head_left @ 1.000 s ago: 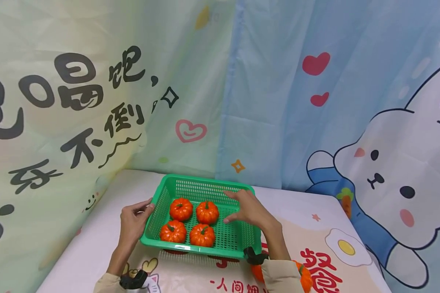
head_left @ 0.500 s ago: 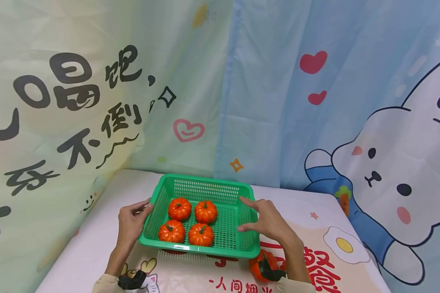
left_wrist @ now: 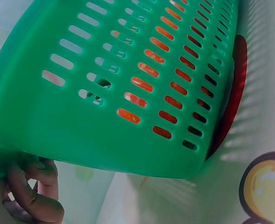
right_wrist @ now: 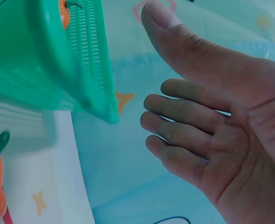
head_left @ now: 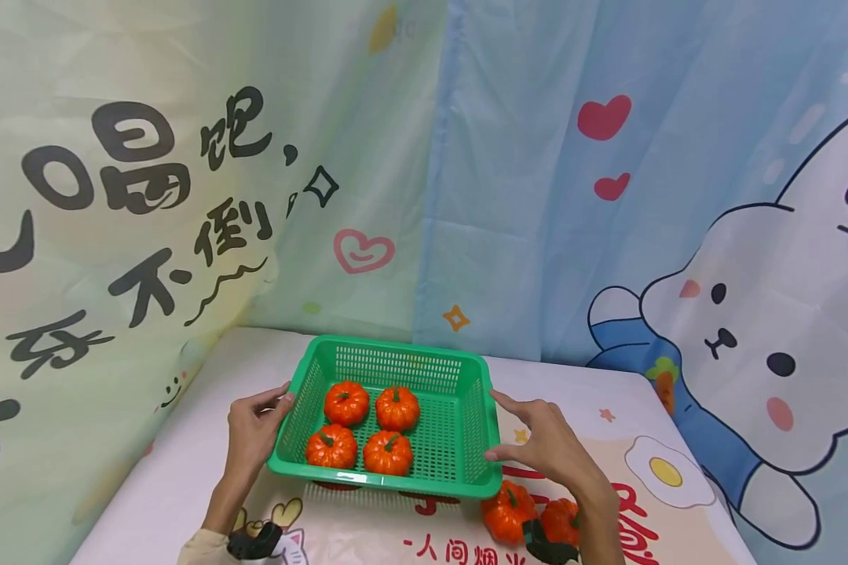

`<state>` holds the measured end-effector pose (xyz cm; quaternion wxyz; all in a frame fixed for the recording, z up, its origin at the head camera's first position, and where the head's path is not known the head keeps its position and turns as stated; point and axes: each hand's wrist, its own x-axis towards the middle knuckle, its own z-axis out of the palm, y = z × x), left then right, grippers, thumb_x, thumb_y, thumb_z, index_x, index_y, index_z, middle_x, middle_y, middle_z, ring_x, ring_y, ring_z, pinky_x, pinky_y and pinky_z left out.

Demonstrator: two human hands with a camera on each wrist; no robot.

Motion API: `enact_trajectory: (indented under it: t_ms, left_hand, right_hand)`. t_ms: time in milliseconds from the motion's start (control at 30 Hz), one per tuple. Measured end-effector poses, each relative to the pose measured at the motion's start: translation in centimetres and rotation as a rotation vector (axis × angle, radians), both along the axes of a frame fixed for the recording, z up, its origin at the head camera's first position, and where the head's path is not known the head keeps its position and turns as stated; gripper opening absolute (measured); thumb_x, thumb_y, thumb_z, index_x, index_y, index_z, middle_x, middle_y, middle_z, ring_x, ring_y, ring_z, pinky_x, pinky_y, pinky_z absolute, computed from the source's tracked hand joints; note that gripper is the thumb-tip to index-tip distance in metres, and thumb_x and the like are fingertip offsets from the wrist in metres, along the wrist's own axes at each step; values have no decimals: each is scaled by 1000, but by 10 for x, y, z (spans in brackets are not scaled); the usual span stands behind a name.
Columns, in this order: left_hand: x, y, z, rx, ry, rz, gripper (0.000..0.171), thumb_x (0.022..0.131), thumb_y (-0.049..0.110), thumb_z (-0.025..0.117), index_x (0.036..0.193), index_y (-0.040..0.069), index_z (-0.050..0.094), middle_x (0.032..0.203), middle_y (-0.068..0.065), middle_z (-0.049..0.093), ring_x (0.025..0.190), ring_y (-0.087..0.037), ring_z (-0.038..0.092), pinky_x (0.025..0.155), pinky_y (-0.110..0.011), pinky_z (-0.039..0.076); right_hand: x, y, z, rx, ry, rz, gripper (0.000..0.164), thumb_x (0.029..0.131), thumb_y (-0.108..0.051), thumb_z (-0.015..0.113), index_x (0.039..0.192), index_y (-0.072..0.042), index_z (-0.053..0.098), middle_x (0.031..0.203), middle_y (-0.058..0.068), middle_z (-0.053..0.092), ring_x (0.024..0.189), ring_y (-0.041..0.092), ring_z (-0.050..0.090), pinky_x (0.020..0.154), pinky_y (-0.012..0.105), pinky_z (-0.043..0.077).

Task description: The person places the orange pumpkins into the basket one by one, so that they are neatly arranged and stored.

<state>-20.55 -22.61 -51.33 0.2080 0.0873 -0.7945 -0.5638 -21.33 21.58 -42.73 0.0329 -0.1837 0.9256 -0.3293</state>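
Observation:
A green plastic basket [head_left: 438, 488] with slotted walls stands on the table. Several small orange pumpkins [head_left: 387, 453] sit in its left and middle part. My left hand [head_left: 250, 431] grips the left rim; in the left wrist view, its curled fingers [left_wrist: 35, 191] show under the basket's edge. Just beyond the right rim is my right hand [head_left: 547, 439], its thumb and fingers spread apart and nothing held. The right wrist view has a gap between those fingers [right_wrist: 189, 135] and the basket wall [right_wrist: 30, 79].
Two more pumpkins lie outside the basket at the front right, one orange pumpkin [head_left: 509, 512] close to its corner and another pumpkin [head_left: 560, 521] partly behind my right wrist. A printed cloth [head_left: 671, 534] covers the table. Printed curtains [head_left: 495, 235] hang behind it.
My right hand has moved right, from over the basket's inside to just outside its right rim, uncovering the pumpkins at the front right. The left hand stays on the left rim.

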Motion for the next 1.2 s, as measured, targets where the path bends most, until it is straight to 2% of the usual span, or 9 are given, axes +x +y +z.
enact_trajectory:
  t_ms: [300,400,533,733,1000,1200]
  left_hand:
    - [-1,0,0,6,5,7,28,104,14,75,127,-1,80,110,-30,80,75,5,67,63,-16,57]
    - [-1,1,0,11,4,7,27,104,13,74,127,-1,80,109,-30,80,73,5,67,63,-16,57]
    - [-2,1,0,13,4,11,27,104,12,75,127,-1,80,107,-30,80,72,4,68,63,-16,57]
    - [-2,1,1,7,6,9,27,104,13,75,127,-1,79,108,-30,80,73,4,68,63,-16,57]
    - [-1,0,0,0,-3,7,28,104,13,74,127,-1,79,111,-30,80,75,6,67,64,-15,57]
    - [0,-1,-1,-14,-6,7,28,104,15,75,128,-1,79,114,-30,80,77,6,66,64,-15,57]
  right_hand:
    - [7,16,1,41,-75,-67,91,82,-36,97,160,-13,55,154,21,65,141,53,60,108,70,53]
    - [9,22,0,62,-75,-68,92,80,-35,99,159,-11,57,156,23,62,140,52,61,107,68,54]
    - [12,28,-4,79,-98,-77,93,77,-34,101,157,-11,59,157,23,61,139,53,62,106,66,56]
    - [14,30,-15,61,-181,-72,89,75,-24,102,154,-11,63,153,23,65,143,56,57,106,66,56]
    - [15,24,-26,92,-327,-95,91,68,-12,105,150,-13,67,143,19,70,137,47,61,104,64,58]
    - [18,20,-32,114,-383,-97,85,67,-9,103,146,-13,72,135,12,70,132,39,64,106,62,57]
